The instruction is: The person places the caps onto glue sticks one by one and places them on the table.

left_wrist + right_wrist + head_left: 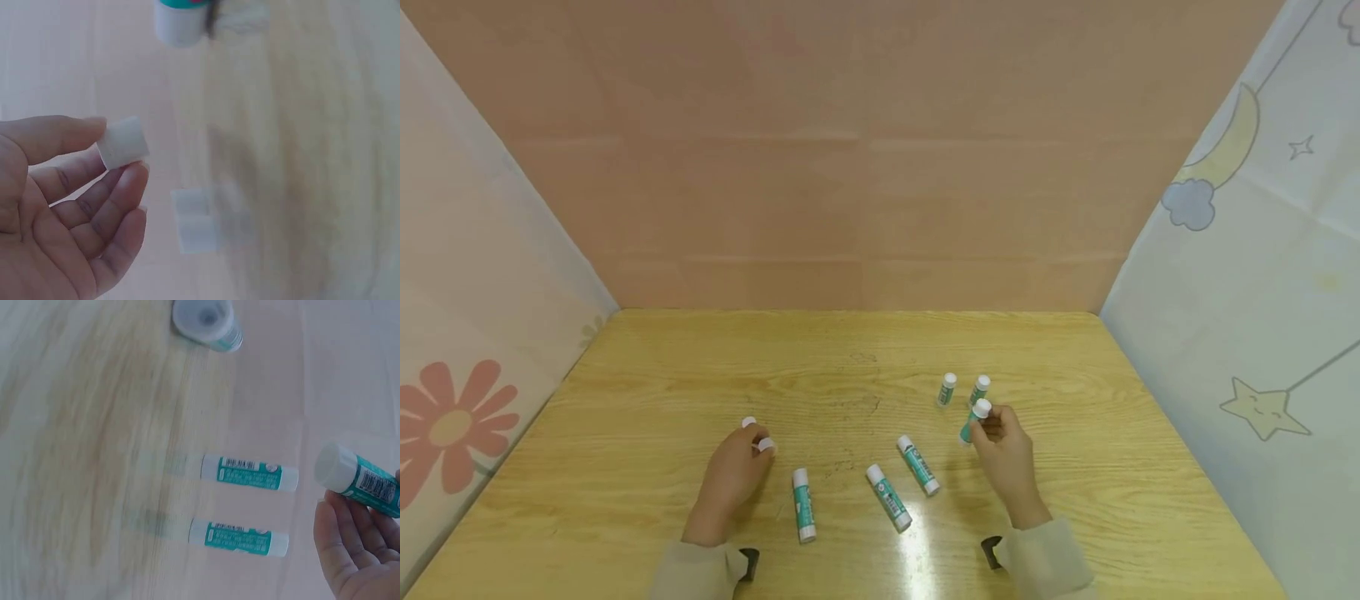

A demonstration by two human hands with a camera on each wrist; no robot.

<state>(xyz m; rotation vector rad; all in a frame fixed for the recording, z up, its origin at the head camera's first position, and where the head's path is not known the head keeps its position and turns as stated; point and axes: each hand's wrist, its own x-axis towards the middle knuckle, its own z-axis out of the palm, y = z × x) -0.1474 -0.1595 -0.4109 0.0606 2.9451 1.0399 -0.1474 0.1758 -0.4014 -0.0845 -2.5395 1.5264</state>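
My left hand (733,471) pinches a small white cap (124,142) between thumb and fingertips. Beyond those fingers, two more white caps (197,232) lie side by side on the table. My right hand (1007,458) holds a green and white glue stick (976,421) tilted, its white end (336,467) pointing away from the palm. Just behind this hand, one glue stick (980,390) stands upright, with another upright glue stick (947,390) to its left. Between the hands lie three glue sticks: a left one (803,504), a middle one (889,498) and a right one (918,465).
The wooden table (700,358) ends at a plain brownish back panel (865,167). Patterned side panels rise at the left (490,250) and right (1247,275). Dark bands show at the left cuff (748,564) and right cuff (992,552).
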